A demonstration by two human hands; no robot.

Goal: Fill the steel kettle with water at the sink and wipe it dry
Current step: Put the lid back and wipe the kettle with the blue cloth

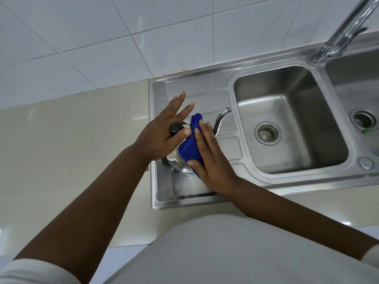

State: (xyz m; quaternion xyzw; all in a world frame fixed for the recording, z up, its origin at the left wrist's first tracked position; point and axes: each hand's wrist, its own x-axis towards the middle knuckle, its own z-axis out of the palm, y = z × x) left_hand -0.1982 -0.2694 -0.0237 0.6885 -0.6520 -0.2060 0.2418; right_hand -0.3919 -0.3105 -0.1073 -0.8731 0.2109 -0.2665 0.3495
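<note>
White glossy wall tiles (pixel 102 37) with thin grey joints, spread from ten to one o'clock. Beige polished desk (pixel 71 150) below them, from nine down toward six o'clock. Orange-brown stain (pixel 174 70) at twelve o'clock, along the seam between tiles and desk. Small green scrap (pixel 367 131) at three o'clock. Pale garment (pixel 225 253) filling six o'clock.

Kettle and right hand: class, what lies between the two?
In the head view, a blue cloth lies between them: the right hand presses it against the steel kettle.
</note>
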